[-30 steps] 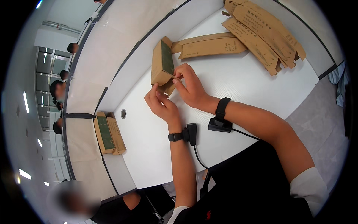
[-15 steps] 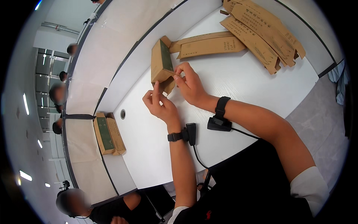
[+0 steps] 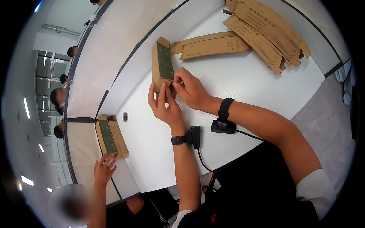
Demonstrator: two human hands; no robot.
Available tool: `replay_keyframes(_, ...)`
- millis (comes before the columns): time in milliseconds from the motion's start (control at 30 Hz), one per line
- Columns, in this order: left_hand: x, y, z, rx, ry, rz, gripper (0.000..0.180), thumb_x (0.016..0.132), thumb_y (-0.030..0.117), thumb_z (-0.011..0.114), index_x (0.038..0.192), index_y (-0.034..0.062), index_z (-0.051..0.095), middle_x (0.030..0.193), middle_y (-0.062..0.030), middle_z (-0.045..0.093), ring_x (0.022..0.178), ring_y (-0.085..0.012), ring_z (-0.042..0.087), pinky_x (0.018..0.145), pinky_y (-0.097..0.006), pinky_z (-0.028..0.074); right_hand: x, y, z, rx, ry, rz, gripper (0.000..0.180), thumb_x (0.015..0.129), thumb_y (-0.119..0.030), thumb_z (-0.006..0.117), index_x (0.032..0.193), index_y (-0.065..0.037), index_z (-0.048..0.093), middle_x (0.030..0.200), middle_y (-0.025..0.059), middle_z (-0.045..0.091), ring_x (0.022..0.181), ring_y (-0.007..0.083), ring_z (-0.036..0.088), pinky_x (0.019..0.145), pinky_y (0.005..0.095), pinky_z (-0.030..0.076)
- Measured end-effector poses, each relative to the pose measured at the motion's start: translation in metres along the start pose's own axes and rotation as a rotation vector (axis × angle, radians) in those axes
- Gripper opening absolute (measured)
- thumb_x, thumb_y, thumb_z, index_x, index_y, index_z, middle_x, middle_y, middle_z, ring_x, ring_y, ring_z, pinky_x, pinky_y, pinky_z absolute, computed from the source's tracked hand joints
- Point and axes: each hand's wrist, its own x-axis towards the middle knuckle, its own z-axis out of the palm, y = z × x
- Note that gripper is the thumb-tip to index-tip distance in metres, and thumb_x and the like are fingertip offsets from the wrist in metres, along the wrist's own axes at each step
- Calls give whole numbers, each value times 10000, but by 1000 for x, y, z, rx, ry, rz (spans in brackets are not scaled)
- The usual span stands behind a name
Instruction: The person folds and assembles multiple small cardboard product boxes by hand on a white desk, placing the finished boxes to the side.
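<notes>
cupping fingers (image 3: pixel 161 95) round carton (image 3: pixel 162 70)

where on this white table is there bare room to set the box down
Bare tabletop lies right of the hands, bordered by the flat cartons above and the right hand. More lies below the left hand, by the round hole. Crowded: top right corner.

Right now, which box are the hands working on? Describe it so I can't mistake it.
On the white table, below the flat brown cartons, it is the brown box with a green face. Unlike the flat ones it is folded up, and the left hand and right hand grip its near end.
</notes>
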Motion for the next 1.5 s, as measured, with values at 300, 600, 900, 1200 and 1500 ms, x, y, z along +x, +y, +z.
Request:
replay_keyframes(300,-4,-12,-7,37,1,-70,209,911,-97,601,992,23,751,1306,-143,638,1177,-321,648,938,-423,576,0,1,-2,56,38,45,68,1050,-59,492,1074,-58,428,955,74,534,790,142,587,697,326,537)
replay_keyframes(600,1,2,-1,-37,-14,-2,157,890,-20,718,980,32,599,1409,-202,580,1265,-364,594,1009,-424,504,0,-1,-5,-114,-102,-64,122,986,-11,532,1086,-47,471,954,131,568,800,292,631,731,400,528)
replay_keyframes(900,0,-7,0,17,-22,26,155,894,-51,681,1002,38,617,1380,-183,632,1074,-315,680,796,-367,562,2,0,-3,-107,-26,-136,88,974,-48,538,1048,-53,491,997,112,539,800,318,598,695,422,507)
replay_keyframes(1200,-1,-13,1,1,34,-48,157,887,-77,653,989,32,605,1364,-177,637,1032,-295,684,748,-347,554,1,-7,-5,60,-155,-15,148,946,-17,574,1094,-29,575,1059,96,492,888,198,568,801,346,544)
replay_keyframes(1500,-2,-8,-2,13,-67,-112,130,867,-93,665,930,13,623,1366,-134,627,1011,-235,675,764,-312,554,6,7,-2,-8,-86,182,493,937,-78,611,1419,-106,507,1318,157,389,1066,240,584,810,313,604)
